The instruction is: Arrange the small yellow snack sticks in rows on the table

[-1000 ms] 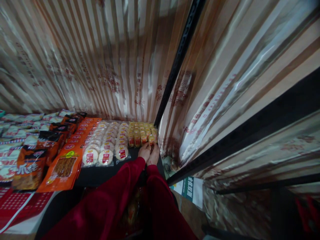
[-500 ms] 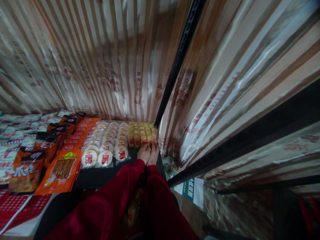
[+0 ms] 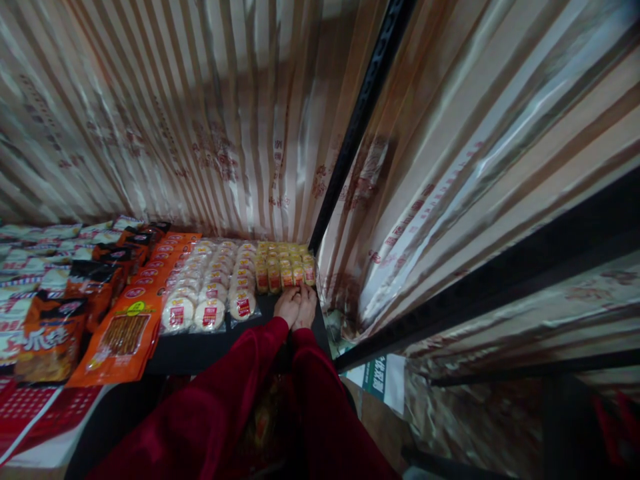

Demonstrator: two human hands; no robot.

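My left hand (image 3: 288,305) and my right hand (image 3: 305,307) are side by side, touching, at the front of a block of small yellow-wrapped snack packets (image 3: 284,263). Their fingers are bent and pressed together on the lower front of the nearest packets; the fingertips are partly hidden. These packets stand in tight rows at the right end of a black shelf (image 3: 200,353). Just left of them are rows of round pale biscuits in clear wrap (image 3: 243,293), some with red labels.
Orange stick-snack bags (image 3: 123,333), black-and-orange snack bags (image 3: 53,337) and white packets (image 3: 13,300) line the shelf's left side. A red basket (image 3: 45,413) sits below left. Black metal posts (image 3: 350,147) and striped plastic-covered sheeting (image 3: 240,120) bound the back and right.
Both hands stay at the front of the yellow packets, with hardly any movement. The view has shifted very slightly.
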